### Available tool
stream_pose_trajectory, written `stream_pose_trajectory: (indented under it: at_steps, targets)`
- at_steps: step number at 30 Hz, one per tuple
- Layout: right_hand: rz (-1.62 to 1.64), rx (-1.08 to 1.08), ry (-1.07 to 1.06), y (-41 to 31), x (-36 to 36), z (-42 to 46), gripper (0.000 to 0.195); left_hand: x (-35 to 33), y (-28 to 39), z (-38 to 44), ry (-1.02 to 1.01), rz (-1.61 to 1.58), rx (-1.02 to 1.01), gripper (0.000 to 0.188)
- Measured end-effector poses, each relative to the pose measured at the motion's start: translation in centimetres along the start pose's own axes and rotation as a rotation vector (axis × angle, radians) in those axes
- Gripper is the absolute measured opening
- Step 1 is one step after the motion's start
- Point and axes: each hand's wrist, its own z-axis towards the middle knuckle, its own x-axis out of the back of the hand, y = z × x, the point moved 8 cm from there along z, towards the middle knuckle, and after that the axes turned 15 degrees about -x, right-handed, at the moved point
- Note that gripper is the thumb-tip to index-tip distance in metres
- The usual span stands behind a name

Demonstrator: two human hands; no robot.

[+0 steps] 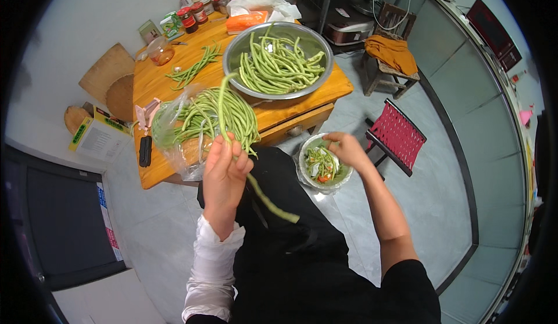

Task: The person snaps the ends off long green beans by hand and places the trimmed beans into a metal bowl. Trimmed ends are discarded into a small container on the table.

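Observation:
A long green bean [273, 202] is pinched in my left hand [226, 167], one end rising above the fingers and the other hanging over my lap. My right hand [344, 148] is above the rim of a small lined waste bin [347, 176]; its fingertips are bent together, and whether anything is between them I cannot tell. Bean scraps [320, 162] and other bits lie inside the bin. Behind my left hand, a heap of long beans [233, 112] spills from a clear plastic bag [174, 149]. Farther back, a steel basin [322, 82] holds many more beans [279, 69].
The wooden table [150, 92] also carries a few loose beans [196, 69], jars [187, 21], a tissue pack [246, 21] and a black case [145, 151]. Right of the bin stands a red woven folding stool [399, 134]. A wooden chair [379, 79] bears an orange cloth [390, 53].

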Motion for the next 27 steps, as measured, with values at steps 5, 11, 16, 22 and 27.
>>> stream_pose_trajectory:
  at_steps: [5,11,16,22,27]
  targets:
    - [0.495,0.14,-0.247,-12.3,-0.6,-4.2,0.028,-0.4,-1.3,0.5,0.018,-0.06,-0.15,0.012]
    - [0.567,0.043,-0.488,-16.2,-4.1,-7.1,0.022,-1.5,-0.6,0.1,0.09,-0.079,-0.17,0.02]
    - [0.921,-0.125,-0.47,-13.9,-6.6,-6.9,0.014,-0.7,-0.5,-0.8,0.094,-0.029,-0.328,0.023]
    - [1.455,-0.369,-0.463,-9.2,-4.9,-4.0,0.015,-0.7,2.9,-1.0,0.003,0.158,-0.514,0.024]
    - [1.671,-0.165,-0.483,-14.9,-1.6,-2.4,0.017,-0.4,-3.3,-0.5,-0.28,0.779,-0.304,0.025]
